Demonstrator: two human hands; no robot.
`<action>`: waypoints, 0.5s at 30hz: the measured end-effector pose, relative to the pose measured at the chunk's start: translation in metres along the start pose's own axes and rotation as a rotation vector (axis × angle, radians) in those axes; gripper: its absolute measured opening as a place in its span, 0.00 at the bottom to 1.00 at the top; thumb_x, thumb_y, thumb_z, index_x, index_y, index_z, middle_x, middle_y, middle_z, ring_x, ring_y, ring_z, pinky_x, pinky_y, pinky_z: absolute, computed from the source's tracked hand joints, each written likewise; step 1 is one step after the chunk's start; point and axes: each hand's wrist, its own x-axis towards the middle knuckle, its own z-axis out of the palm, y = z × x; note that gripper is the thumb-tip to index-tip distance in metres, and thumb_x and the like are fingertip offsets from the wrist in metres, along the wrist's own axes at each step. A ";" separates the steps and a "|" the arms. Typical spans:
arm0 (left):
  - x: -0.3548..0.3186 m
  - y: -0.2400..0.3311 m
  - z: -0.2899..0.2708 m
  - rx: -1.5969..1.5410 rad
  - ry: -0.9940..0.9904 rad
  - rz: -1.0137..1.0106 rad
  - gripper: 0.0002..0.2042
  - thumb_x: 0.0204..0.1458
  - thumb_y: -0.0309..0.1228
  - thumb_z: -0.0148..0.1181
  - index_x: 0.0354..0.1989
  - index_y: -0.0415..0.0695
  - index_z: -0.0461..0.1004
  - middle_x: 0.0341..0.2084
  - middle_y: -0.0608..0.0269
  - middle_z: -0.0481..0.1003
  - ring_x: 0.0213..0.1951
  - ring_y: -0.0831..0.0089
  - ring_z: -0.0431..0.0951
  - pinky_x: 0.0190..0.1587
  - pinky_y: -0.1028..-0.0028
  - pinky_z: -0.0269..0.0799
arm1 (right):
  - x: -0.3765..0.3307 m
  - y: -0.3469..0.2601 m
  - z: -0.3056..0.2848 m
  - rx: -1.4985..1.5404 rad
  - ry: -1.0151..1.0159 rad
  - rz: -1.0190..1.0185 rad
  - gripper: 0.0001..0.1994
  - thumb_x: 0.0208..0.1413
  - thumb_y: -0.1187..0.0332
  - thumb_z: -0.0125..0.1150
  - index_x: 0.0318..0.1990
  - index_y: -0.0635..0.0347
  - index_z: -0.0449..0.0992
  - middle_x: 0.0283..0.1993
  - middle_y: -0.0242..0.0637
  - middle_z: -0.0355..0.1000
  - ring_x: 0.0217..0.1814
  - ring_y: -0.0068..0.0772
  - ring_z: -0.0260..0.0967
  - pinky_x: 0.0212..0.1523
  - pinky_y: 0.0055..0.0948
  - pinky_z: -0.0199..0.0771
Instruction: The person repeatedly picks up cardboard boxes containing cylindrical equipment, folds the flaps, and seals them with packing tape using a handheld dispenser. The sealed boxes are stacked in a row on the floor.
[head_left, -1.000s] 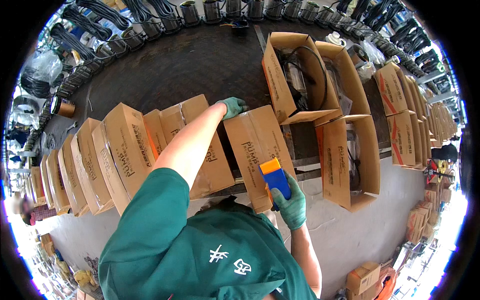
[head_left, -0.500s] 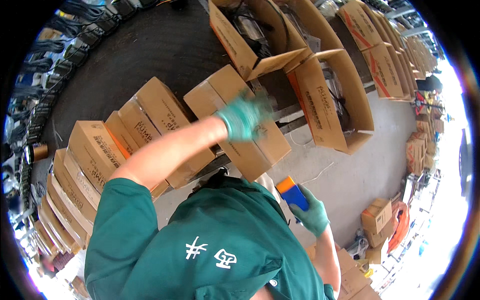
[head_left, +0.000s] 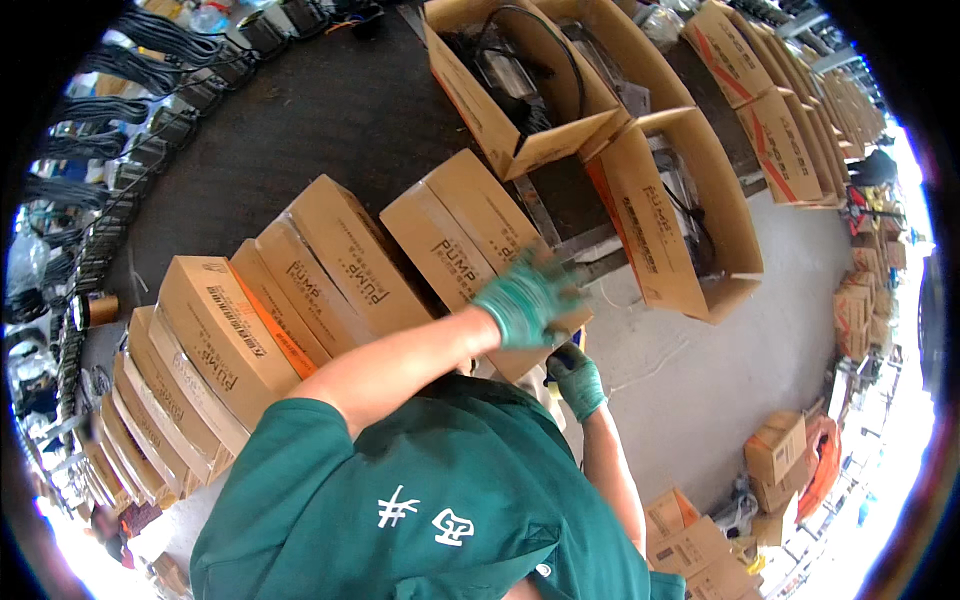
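A closed cardboard box point(head_left: 440, 225) lies in front of me, a taped seam running along its top. My left hand point(head_left: 525, 300), in a green glove, is over the near right part of this box with its fingers spread and slightly blurred. Close by, at the box's near right end, my right hand point(head_left: 577, 383), also gloved, is closed round a blue tool with an orange end. Hand and box hide most of that tool now; the earlier picture shows it better.
Closed boxes point(head_left: 340, 255) stand in a row to the left. Open boxes point(head_left: 640, 215) holding metal equipment and black cables are at the far right. Coiled black cables point(head_left: 100, 110) line the far left edge. More cartons point(head_left: 690, 545) sit on the floor at the lower right.
My right hand has moved up and left with the blue tool, to the end of the box. My left hand has shifted right and nearer to me across the box.
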 end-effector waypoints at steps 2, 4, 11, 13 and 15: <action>-0.013 -0.042 -0.045 0.101 -0.060 -0.379 0.38 0.61 0.63 0.51 0.76 0.56 0.63 0.78 0.53 0.55 0.80 0.51 0.48 0.78 0.35 0.33 | 0.013 0.005 0.001 0.272 0.019 0.004 0.16 0.63 0.66 0.71 0.55 0.59 0.79 0.42 0.33 0.80 0.41 0.23 0.77 0.45 0.28 0.79; -0.038 -0.107 -0.042 0.389 0.346 -0.662 0.37 0.64 0.62 0.47 0.76 0.51 0.63 0.73 0.47 0.65 0.73 0.46 0.64 0.73 0.39 0.55 | 0.027 0.008 -0.001 0.434 -0.120 0.008 0.22 0.62 0.63 0.73 0.60 0.59 0.76 0.49 0.31 0.79 0.46 0.25 0.77 0.47 0.30 0.80; -0.036 -0.151 -0.073 -0.271 0.074 -1.107 0.34 0.70 0.59 0.35 0.61 0.39 0.74 0.53 0.39 0.80 0.56 0.44 0.81 0.58 0.52 0.75 | 0.099 0.106 0.017 0.756 -0.459 0.035 0.25 0.62 0.61 0.70 0.64 0.59 0.73 0.55 0.33 0.78 0.54 0.33 0.77 0.52 0.38 0.80; -0.032 -0.145 -0.068 -0.214 0.080 -1.079 0.33 0.71 0.56 0.34 0.64 0.39 0.72 0.57 0.40 0.78 0.59 0.43 0.78 0.61 0.52 0.73 | 0.097 0.119 -0.011 0.463 -0.392 -0.232 0.25 0.64 0.59 0.67 0.64 0.61 0.73 0.56 0.33 0.78 0.55 0.33 0.76 0.52 0.37 0.79; -0.035 -0.138 -0.060 -0.392 -0.016 -1.121 0.32 0.72 0.52 0.30 0.70 0.44 0.69 0.62 0.42 0.75 0.62 0.44 0.75 0.64 0.51 0.71 | 0.051 0.063 -0.054 0.341 -0.403 -0.230 0.27 0.61 0.57 0.70 0.62 0.64 0.73 0.56 0.34 0.78 0.56 0.34 0.76 0.54 0.37 0.78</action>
